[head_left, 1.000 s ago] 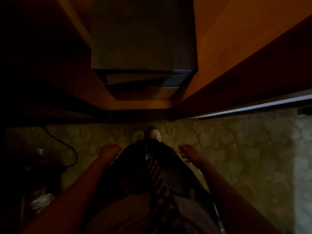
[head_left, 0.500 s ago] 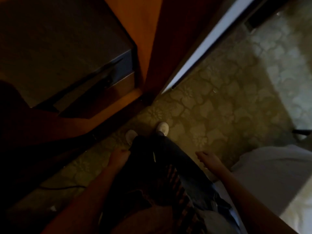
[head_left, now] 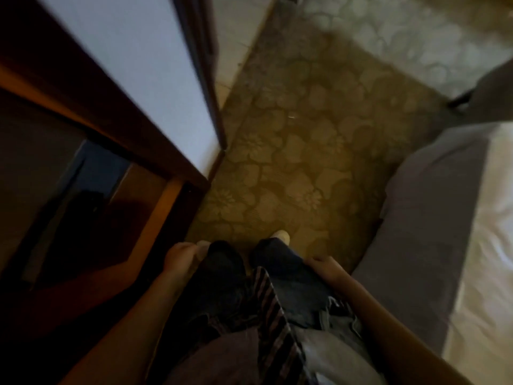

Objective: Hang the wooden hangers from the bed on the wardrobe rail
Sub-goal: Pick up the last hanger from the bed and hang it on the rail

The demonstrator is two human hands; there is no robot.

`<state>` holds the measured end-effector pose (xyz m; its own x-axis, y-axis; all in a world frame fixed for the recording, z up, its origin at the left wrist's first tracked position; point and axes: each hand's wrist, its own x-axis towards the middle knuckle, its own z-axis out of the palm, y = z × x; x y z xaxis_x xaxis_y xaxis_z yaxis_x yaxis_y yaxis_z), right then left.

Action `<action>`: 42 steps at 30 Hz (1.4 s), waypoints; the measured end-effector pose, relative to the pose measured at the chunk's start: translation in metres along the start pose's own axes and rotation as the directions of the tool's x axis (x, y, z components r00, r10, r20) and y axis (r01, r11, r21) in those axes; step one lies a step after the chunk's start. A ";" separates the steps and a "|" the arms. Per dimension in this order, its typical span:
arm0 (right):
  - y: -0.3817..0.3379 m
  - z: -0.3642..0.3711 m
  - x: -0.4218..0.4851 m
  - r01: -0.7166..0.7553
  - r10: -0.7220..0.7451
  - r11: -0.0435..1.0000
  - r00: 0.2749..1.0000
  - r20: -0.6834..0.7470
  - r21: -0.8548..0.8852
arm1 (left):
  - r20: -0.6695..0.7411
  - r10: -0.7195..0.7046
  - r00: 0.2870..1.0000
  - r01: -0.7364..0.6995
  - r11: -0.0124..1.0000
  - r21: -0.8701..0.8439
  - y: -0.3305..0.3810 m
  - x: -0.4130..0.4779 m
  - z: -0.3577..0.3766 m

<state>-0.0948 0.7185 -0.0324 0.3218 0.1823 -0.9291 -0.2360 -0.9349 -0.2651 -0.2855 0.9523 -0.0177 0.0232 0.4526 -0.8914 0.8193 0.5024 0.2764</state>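
No wooden hanger and no wardrobe rail is in view. The open wardrobe (head_left: 155, 218), orange-brown wood, fills the left side. The bed (head_left: 422, 223), with a grey cover and a white sheet (head_left: 494, 245), lies at the right. My left hand (head_left: 180, 257) hangs by my left thigh next to the wardrobe's base, loosely curled and holding nothing. Also without anything in it, my right hand (head_left: 323, 266) hangs by my right thigh a short way from the bed's corner.
The wardrobe door (head_left: 133, 79), pale on its face, stands open at the upper left. A dark box (head_left: 41, 168) sits inside the wardrobe's bottom. Flower-patterned carpet (head_left: 305, 162) runs between wardrobe and bed. My legs and light shoes are at the bottom centre.
My view has swung to the right, from the wardrobe's inside toward the bed, which has come into sight. Both hands stay down at my sides, with nothing in them.
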 end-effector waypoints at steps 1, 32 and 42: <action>0.006 -0.011 -0.001 -0.008 0.008 1.000 1.000 0.000 0.016 | 0.008 0.008 1.000 -0.008 0.999 0.048 0.002 -0.006 0.016; 0.121 -0.147 -0.016 0.027 0.633 -0.135 0.772 0.065 0.990 | 0.614 0.078 0.786 -0.618 0.064 0.783 0.339 -0.042 0.476; 0.192 -0.191 -0.009 0.138 0.674 -0.365 0.722 0.159 0.921 | 0.718 0.031 0.695 -0.703 -0.177 0.688 0.328 -0.118 0.632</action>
<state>0.0322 0.4793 -0.0260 -0.0723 -0.4503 -0.8900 -0.7137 0.6467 -0.2692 0.3423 0.5984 -0.0488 0.4534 -0.1989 -0.8689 0.2333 -0.9143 0.3310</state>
